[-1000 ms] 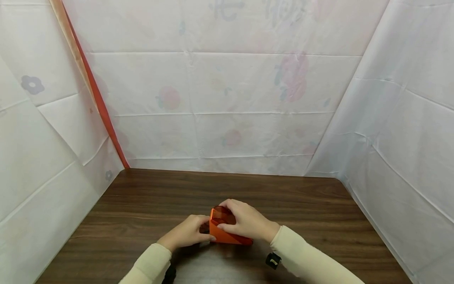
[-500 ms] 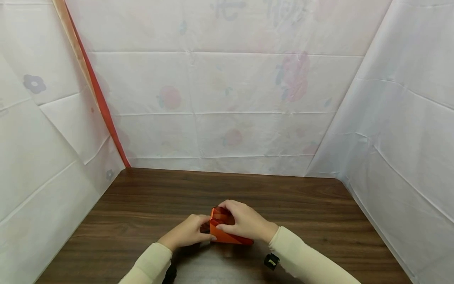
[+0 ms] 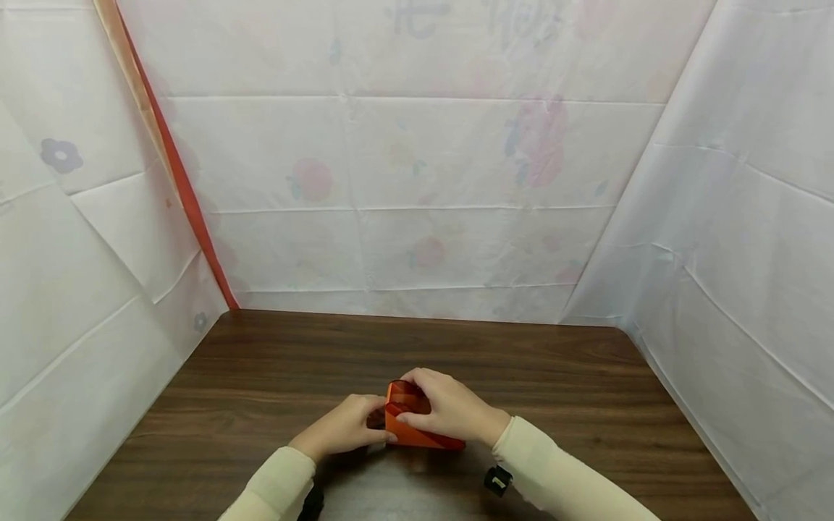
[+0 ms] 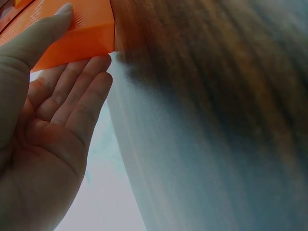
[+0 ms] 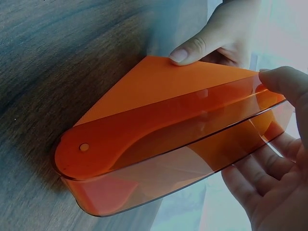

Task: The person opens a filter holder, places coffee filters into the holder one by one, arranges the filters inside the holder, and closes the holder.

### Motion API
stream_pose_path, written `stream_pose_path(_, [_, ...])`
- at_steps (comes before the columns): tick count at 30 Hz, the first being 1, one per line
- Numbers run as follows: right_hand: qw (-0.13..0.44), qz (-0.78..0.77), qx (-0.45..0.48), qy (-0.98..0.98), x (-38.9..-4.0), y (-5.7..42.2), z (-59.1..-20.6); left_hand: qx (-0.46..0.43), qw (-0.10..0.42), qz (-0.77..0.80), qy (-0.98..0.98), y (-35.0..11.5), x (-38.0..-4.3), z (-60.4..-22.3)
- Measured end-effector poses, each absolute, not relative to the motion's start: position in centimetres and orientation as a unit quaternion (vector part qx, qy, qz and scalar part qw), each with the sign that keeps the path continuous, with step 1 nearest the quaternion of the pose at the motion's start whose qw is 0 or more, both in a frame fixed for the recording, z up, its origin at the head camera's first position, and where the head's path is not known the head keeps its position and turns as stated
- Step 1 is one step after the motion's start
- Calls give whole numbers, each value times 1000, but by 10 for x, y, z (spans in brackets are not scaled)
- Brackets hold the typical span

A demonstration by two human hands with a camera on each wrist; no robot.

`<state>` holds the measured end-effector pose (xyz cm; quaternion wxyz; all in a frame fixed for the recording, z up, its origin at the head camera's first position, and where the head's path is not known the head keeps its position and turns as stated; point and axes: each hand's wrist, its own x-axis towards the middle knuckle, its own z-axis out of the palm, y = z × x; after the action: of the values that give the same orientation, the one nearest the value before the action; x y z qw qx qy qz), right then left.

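Note:
An orange plastic box (image 3: 405,433) with wedge-shaped sides stands on the wooden table, close to the front middle. A see-through amber cover (image 5: 159,144) sits over it, joined by a round pin (image 5: 84,147) near one corner. My left hand (image 3: 348,427) grips the box's left end. In the left wrist view its thumb lies on one orange face (image 4: 91,41) and its fingers meet an adjoining face. My right hand (image 3: 456,409) holds the cover across its raised end, thumb on the near side and fingers on the far side.
The dark wooden table (image 3: 287,354) extends around the box. White printed sheets (image 3: 417,159) rise behind it and along both sides, with a red strip (image 3: 179,163) at the back left corner. Black wrist devices (image 3: 499,480) sit beneath the sleeves.
My right hand is very slightly lower with the cover in its grip. The left hand and the box stay in place.

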<state>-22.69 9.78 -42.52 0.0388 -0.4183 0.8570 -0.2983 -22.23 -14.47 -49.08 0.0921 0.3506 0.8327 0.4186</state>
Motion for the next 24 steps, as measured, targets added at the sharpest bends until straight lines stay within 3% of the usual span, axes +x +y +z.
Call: stream_pose_path(24, [54,-279,-394,874,-221,106,-420,346,80,410,840,-144,-221,-492])
